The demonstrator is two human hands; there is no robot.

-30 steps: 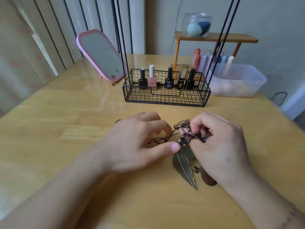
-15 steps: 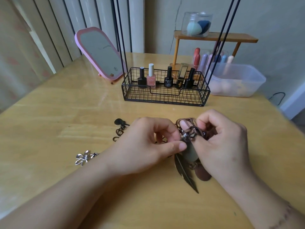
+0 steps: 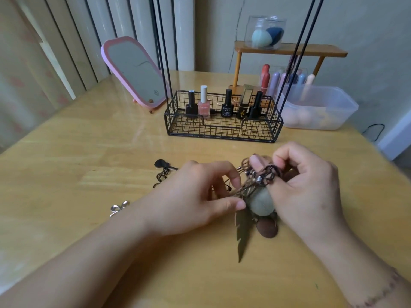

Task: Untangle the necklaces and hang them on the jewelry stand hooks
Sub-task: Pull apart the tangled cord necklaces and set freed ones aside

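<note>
Head view shows both hands, left hand (image 3: 195,196) and right hand (image 3: 307,185), pinching the knotted necklaces (image 3: 258,181) above the worktop (image 3: 89,152); untangling seems unfinished, hanging on the jewelry stand (image 3: 222,127) remains.

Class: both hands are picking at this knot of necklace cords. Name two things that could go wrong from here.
1. Both hands, left hand and right hand, pull on the tangle; tugging may tighten it.
2. The feather pendant dangles among the cords and could snag.
</note>
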